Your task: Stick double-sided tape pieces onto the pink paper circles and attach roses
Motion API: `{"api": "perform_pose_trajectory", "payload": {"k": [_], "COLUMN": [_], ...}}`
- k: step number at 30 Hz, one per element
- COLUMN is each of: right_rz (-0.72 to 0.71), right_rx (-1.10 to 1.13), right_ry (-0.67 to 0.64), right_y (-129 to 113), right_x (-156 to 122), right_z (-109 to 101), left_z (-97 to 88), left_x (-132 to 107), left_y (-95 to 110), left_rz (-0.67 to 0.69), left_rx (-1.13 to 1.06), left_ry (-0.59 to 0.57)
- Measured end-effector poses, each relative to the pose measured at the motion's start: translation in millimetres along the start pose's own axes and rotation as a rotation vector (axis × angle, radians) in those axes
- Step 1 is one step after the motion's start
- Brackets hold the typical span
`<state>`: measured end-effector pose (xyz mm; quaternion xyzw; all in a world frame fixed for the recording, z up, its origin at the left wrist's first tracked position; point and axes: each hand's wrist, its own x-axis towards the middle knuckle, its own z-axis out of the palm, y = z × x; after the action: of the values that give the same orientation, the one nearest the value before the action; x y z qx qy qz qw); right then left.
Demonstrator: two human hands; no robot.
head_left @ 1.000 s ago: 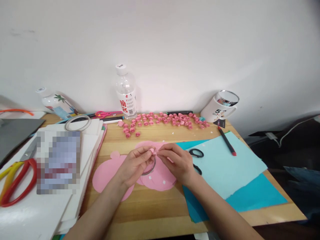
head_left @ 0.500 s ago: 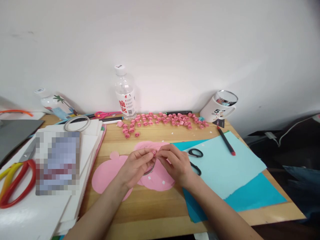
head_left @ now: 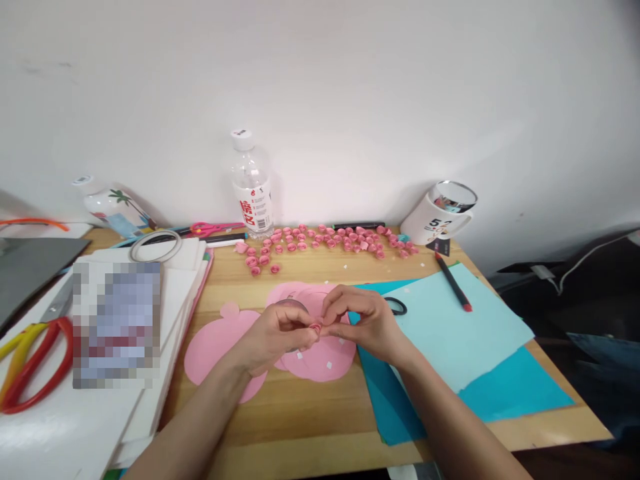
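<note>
White wall (head_left: 320,80) stands behind a wooden desk (head_left: 280,427). At left, scissors (head_left: 65,363) lie on paper (head_left: 50,440); then a bottle (head_left: 253,200) stands beside pink rolls (head_left: 301,246). Over pink circles (head_left: 325,363), the left hand (head_left: 270,337) pinches a little roll (head_left: 315,327) and the right hand (head_left: 367,327) pinches its other side. Both have come lower, nearer the body; this roll seems still in work. Rightward are blue sheets (head_left: 465,333) and a mug (head_left: 433,217).

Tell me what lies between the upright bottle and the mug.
In the head view, pink paper rolls, a teal piece and a black pen lie between the bottle and mug.
</note>
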<state>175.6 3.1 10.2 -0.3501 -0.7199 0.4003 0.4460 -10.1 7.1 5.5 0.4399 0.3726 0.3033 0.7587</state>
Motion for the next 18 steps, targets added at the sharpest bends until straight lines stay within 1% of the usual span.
{"api": "perform_pose_trajectory", "payload": {"k": [2,4,6,8,10,13,18], "right_rz": [-0.031,-0.091,-0.14,-0.152,-0.138,-0.134,-0.187], "right_rx": [-0.025,-0.127,-0.223,-0.285,-0.325,-0.366,-0.431], "right_ry": [0.046,0.127,0.169,0.169,0.174,0.21,0.264], "right_y": [-0.2,1.4,3.9,6.4,8.3,9.9,12.4], "right_x": [-0.2,-0.6,-1.3,-2.5,-3.6,-4.3,-4.0], "right_z": [3.3,9.7,16.4,21.3,23.9,25.3,27.9], "left_z": [1.9,3.1,3.4,3.8,5.0,8.7,12.1], "left_x": [-0.5,0.4,2.3,4.0,4.8,4.4,3.1], "left_y": [1.7,1.7,-0.2,-3.0,-5.2,-5.8,-4.1], "left_rz": [-0.002,0.029,0.07,0.085,0.071,0.055,0.079], "left_rx": [-0.051,-0.091,-0.111,-0.126,-0.127,-0.093,-0.054], "left_ry": [0.047,0.127,0.182,0.197,0.216,0.255,0.266]}}
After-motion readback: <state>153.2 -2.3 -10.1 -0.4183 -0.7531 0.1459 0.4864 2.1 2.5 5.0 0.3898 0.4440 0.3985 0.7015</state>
